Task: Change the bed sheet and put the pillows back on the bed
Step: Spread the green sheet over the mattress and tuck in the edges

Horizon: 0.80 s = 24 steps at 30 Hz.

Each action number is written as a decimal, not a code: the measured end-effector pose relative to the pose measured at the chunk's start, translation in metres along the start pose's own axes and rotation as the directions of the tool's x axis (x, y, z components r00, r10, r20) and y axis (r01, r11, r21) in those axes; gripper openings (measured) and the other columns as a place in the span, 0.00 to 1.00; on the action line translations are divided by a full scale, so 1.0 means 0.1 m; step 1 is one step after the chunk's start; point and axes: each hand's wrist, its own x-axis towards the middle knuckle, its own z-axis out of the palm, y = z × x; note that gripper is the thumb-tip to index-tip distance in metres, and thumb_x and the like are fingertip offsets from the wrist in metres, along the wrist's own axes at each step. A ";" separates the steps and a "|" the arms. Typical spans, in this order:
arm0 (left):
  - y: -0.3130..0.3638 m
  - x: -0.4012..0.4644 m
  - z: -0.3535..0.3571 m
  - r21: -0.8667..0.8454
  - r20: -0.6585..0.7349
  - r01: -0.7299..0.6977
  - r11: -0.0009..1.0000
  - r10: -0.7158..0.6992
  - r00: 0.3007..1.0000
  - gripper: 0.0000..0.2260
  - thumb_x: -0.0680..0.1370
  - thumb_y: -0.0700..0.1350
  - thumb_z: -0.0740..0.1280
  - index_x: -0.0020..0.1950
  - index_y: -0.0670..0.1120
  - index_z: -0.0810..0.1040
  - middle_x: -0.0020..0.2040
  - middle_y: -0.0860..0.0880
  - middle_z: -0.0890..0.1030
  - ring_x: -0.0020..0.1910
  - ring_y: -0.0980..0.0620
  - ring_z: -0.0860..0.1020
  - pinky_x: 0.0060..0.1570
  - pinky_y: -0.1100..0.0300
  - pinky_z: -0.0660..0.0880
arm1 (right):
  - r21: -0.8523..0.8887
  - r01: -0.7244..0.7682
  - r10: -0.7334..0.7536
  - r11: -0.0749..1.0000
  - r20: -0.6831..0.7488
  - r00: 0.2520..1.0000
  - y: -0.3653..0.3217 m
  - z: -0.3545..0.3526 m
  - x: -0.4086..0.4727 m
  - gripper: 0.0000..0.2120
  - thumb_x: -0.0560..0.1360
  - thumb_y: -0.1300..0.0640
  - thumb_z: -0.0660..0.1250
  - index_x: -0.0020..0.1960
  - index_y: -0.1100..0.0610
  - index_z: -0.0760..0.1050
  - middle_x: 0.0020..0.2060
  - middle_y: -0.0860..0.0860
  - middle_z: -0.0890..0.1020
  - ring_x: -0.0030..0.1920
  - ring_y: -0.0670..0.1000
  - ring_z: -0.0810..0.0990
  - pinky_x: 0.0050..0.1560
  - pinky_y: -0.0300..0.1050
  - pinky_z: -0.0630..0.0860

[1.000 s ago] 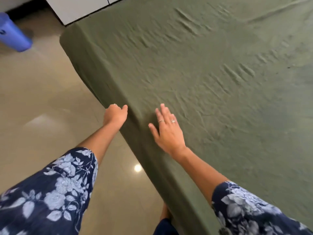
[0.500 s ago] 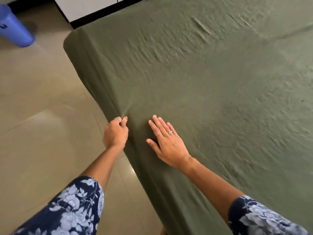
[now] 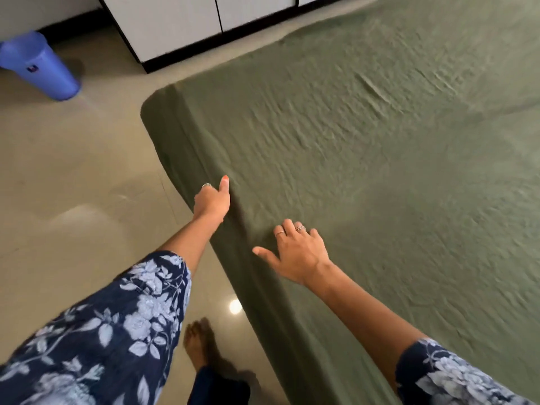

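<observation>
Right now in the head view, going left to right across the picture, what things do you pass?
Blue bin → left hand, gripping the bed's edge → right hand, resting on top → open spread of green bed sheet.

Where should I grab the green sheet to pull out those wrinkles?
Probably pinch the green sheet where it folds over the bed's side edge, just past the left hand, coming from the floor side. The cloth hangs loose there, and the wrinkles run across the top toward that edge.
</observation>
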 end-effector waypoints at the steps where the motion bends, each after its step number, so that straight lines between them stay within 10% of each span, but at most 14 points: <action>1: 0.05 0.17 0.00 -0.014 -0.005 0.003 1.000 -0.003 1.000 0.25 0.79 0.61 0.58 0.58 0.39 0.72 0.54 0.44 0.76 0.51 0.40 0.78 0.46 0.46 0.81 | 0.000 -0.048 0.048 0.999 0.065 0.997 -0.06 -0.11 0.18 0.37 0.75 0.29 0.44 0.63 0.57 0.73 0.60 0.54 0.73 0.62 0.55 0.72 0.56 0.52 0.69; 9: -0.19 0.72 -0.34 0.398 0.185 -0.406 0.822 0.362 0.914 0.12 0.81 0.55 0.58 0.41 0.50 0.69 0.53 0.41 0.80 0.53 0.37 0.76 0.42 0.54 0.67 | -0.113 -0.230 0.254 0.967 0.322 0.912 -0.40 -0.43 0.90 0.32 0.72 0.26 0.51 0.44 0.54 0.76 0.50 0.51 0.82 0.52 0.55 0.81 0.42 0.44 0.67; 16: -0.04 1.19 -0.67 0.460 0.479 -0.590 0.663 0.374 0.794 0.21 0.76 0.68 0.58 0.43 0.49 0.71 0.44 0.48 0.78 0.51 0.42 0.79 0.41 0.55 0.69 | 0.183 -0.426 0.408 0.886 0.126 0.904 -0.77 -0.78 1.92 0.31 0.76 0.32 0.54 0.58 0.59 0.73 0.58 0.56 0.78 0.62 0.58 0.74 0.54 0.50 0.72; 21: 0.33 1.83 -0.83 0.451 0.505 -0.541 0.710 0.297 0.811 0.35 0.64 0.70 0.71 0.58 0.46 0.73 0.58 0.46 0.78 0.59 0.43 0.77 0.52 0.51 0.75 | 0.099 -0.506 0.465 0.857 0.278 0.841 -0.78 -0.80 2.26 0.39 0.73 0.27 0.51 0.58 0.60 0.76 0.58 0.56 0.79 0.60 0.58 0.77 0.53 0.47 0.72; 24: 0.44 2.12 -0.82 0.243 0.546 -0.356 0.902 0.176 0.819 0.36 0.61 0.71 0.71 0.52 0.42 0.75 0.51 0.45 0.81 0.49 0.48 0.81 0.46 0.53 0.81 | 0.109 -0.516 0.452 0.850 0.352 0.819 -0.72 -0.84 2.33 0.40 0.73 0.26 0.50 0.57 0.60 0.78 0.58 0.56 0.80 0.60 0.58 0.77 0.57 0.48 0.72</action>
